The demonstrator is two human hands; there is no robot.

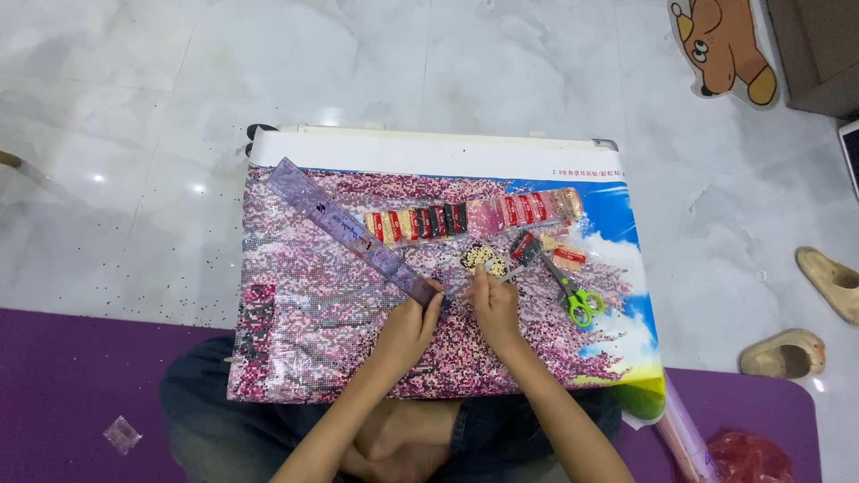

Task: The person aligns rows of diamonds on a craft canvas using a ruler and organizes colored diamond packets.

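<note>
Several bead packets (465,217), maybe full

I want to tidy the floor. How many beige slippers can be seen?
2. One beige rubber slipper lies by the right edge of the marble floor; the other beige slipper lies nearer, beside the purple mat.

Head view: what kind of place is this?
Probably a home floor used as a craft spot. The person sits on a purple mat over glossy white tiles, with slippers to one side and a bead-mosaic canvas across the lap.
</note>
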